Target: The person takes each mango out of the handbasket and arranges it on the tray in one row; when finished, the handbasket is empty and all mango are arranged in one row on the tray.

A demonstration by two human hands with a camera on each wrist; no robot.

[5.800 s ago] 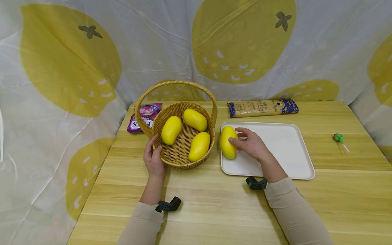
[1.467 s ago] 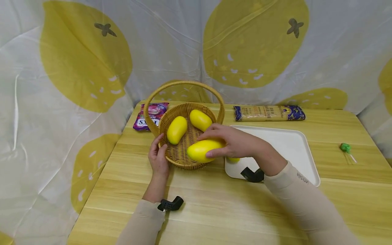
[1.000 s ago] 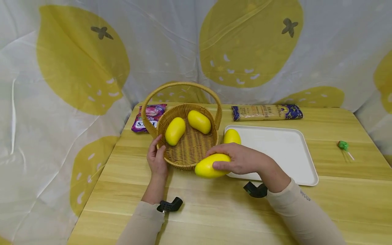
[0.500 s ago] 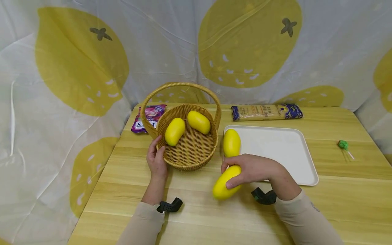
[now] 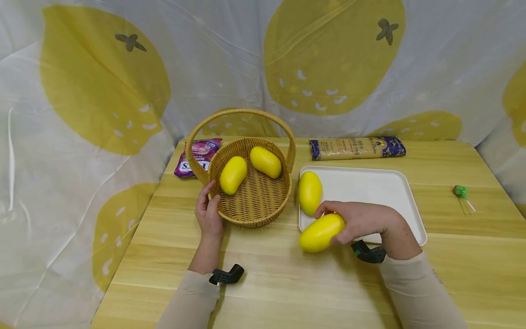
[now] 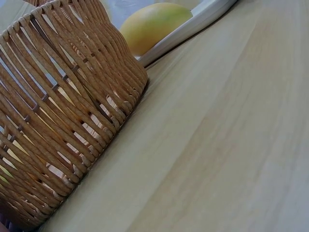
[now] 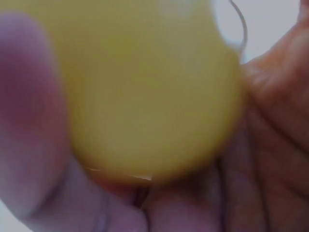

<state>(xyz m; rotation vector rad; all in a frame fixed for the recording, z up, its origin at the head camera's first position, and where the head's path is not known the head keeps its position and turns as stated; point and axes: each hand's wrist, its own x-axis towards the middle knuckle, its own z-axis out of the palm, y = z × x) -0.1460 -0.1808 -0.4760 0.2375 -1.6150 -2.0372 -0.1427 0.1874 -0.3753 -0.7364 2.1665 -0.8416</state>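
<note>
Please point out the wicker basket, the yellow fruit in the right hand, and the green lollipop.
Wicker basket (image 5: 256,197): head view, bare woven floor inside.
Held yellow fruit (image 5: 320,233): head view, middle of its uncovered side.
Green lollipop (image 5: 460,192): head view, wrapped head.

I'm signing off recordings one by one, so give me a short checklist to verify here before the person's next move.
1. Right grip around the held mango: ok, fingers and thumb curl round it.
2. Left grip at the basket: ok, it touches the left side.
3. Basket upright: ok.
4. Bare space on the white tray: ok, beside the mango on it.
5. Held mango wholly within the tray's outline in the head view: not ok, much of it shows in front of the near edge.
6. Held mango clear of the table: cannot tell.
</note>
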